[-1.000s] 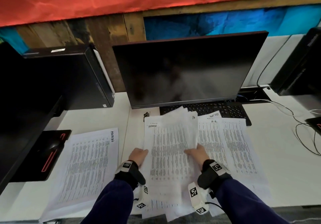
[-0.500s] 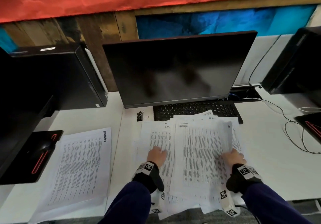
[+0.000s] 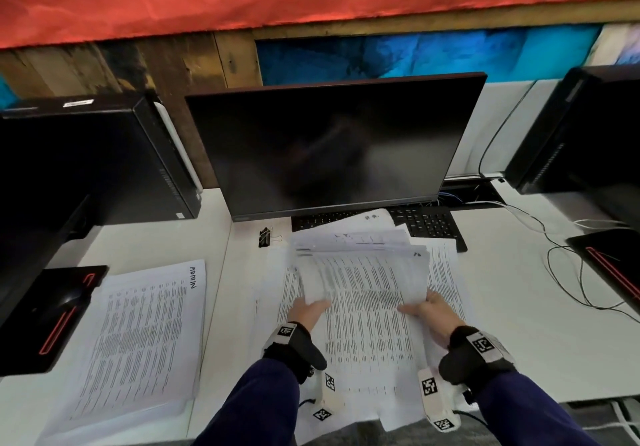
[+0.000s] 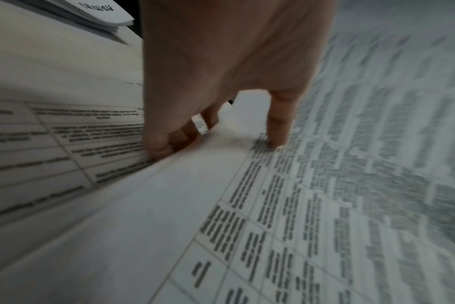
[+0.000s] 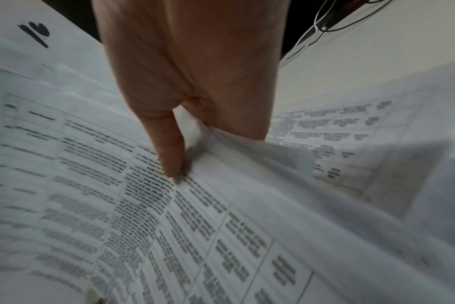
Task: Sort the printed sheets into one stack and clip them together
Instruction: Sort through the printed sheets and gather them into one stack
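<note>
A loose bundle of printed sheets [image 3: 367,286] is raised off the desk in front of the monitor, its far end fanned and tilted up. My left hand [image 3: 308,310] pinches its left edge, thumb on top and fingers curled under, as the left wrist view shows [image 4: 221,131]. My right hand [image 3: 429,310] grips the right edge, thumb on the printed face [image 5: 173,164], fingers beneath. More printed sheets [image 3: 446,272] lie spread underneath on the desk. A black binder clip [image 3: 266,237] lies on the desk just left of the sheets.
A separate stack marked ADMIN [image 3: 138,338] lies at the left. A monitor [image 3: 332,148] and keyboard [image 3: 426,224] stand behind the sheets. Computer towers [image 3: 93,161] flank the desk, a black mouse pad [image 3: 52,310] is far left, and cables [image 3: 568,272] trail at the right.
Both hands went from pressing flat on the spread sheets to gripping a gathered bundle and lifting it; its far end now fans upward over the keyboard.
</note>
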Demonstrator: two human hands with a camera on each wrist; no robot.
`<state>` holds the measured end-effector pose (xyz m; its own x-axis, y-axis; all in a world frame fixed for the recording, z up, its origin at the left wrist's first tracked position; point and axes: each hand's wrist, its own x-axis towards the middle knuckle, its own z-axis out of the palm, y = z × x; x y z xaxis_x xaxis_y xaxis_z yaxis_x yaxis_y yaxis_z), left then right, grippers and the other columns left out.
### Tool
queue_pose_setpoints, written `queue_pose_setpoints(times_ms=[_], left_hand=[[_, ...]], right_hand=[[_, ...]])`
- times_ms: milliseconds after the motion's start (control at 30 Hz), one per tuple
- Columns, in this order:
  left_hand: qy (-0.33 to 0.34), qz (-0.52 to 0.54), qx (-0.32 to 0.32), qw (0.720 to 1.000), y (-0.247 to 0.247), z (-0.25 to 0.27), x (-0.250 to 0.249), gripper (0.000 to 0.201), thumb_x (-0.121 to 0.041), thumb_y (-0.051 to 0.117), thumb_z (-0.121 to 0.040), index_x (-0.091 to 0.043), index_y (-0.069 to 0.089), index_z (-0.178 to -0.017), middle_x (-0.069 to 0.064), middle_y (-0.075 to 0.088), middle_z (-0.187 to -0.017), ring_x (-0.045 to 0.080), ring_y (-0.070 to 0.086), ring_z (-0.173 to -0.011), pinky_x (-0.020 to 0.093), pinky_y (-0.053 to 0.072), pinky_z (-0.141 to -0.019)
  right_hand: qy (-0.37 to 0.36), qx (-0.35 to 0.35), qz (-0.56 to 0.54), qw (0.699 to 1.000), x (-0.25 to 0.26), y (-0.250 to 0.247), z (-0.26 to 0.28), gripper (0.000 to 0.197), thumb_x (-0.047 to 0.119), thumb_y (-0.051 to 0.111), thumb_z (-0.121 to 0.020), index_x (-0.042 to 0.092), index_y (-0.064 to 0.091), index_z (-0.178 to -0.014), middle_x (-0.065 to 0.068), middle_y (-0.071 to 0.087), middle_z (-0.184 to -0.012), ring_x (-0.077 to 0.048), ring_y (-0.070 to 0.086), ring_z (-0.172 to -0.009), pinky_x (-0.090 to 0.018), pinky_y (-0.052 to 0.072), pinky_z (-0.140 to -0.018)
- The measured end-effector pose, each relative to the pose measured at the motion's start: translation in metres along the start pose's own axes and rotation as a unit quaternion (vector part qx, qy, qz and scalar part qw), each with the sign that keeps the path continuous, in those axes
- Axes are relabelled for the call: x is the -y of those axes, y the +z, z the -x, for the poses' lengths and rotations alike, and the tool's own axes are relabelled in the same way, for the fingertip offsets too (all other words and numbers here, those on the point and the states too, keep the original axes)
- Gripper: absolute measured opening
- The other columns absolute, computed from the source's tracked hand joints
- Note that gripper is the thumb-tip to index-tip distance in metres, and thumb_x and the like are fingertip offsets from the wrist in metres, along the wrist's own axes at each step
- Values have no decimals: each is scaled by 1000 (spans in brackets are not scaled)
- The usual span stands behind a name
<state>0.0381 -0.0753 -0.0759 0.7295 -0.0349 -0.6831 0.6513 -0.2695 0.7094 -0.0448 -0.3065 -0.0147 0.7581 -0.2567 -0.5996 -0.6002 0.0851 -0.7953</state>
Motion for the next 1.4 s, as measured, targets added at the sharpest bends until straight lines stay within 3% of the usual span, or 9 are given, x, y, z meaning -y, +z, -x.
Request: queue_pose_setpoints(times_ms=[67,200,467,567,733,933,1167,1300,1400], left_hand=[[52,86,14,995,-7,7,-7,85,-44,83,-57,-16,45,-128,4,52,-135,22,52,-121,39,37,-107],[167,159,72,970,-22,28,-41,51,-25,79,-75,-18,58,-122,3,66,-122,21,62,-113,43,41,-106],[353,164,-124,913,-22,88,-111,36,-17,54,-94,-16,49,-130,0,59,-126,16,56,-116,33,43,-103],[361,148,-146,909,-18,97,-103,49,-17,53,-95,-14,35,-140,0,55,-129,12,55,-114,25,44,-98],[360,133,-156,910,-25,90,-87,41,-10,56,-91,-19,38,-126,0,58,-114,0,59,-86,5,48,-62],[358,116,-140,916,-29,87,-95,40,-6,51,-92,-21,36,-127,-5,56,-111,-2,57,-88,2,46,-57],[368,19,-169,914,-31,88,-107,42,-15,42,-99,-8,36,-140,-1,48,-131,11,47,-118,26,38,-102],[475,-93,-207,850,-43,99,-126,20,-11,40,-99,-10,51,-115,-4,55,-110,10,52,-98,28,43,-87],[553,-240,-216,768,-40,110,-145,15,-6,41,-95,-13,53,-102,1,56,-100,18,53,-89,33,39,-84]], right_hand=[[-8,34,-19,999,12,-7,2,33,-7,63,-82,1,59,-114,-21,69,-108,-37,66,-100,-54,47,-97],[-48,50,-23,997,39,-8,5,42,-1,65,-82,4,55,-122,-16,69,-111,-34,66,-102,-52,48,-96],[-204,9,-128,970,96,33,28,35,4,60,-88,5,57,-123,-7,69,-112,-21,65,-104,-38,49,-93],[-228,14,-127,965,99,46,32,49,4,69,-80,6,55,-126,-8,65,-121,-20,61,-113,-38,43,-100],[-247,-28,-137,959,100,51,34,45,-6,65,-78,12,48,-115,-8,61,-113,-20,62,-99,-28,49,-75],[-247,-50,-141,957,109,72,30,43,-4,53,-83,20,41,-117,-5,50,-112,-16,54,-94,-30,46,-76],[-267,-51,-79,959,112,69,30,33,4,51,-90,22,42,-116,-7,48,-121,-13,53,-95,-27,47,-76],[-381,-226,149,884,128,38,33,71,18,74,-76,28,39,-137,-5,36,-135,-20,36,-118,-41,32,-104],[-419,-155,321,835,154,32,52,65,28,76,-75,39,45,-131,8,49,-131,-18,40,-123,-47,24,-109]])
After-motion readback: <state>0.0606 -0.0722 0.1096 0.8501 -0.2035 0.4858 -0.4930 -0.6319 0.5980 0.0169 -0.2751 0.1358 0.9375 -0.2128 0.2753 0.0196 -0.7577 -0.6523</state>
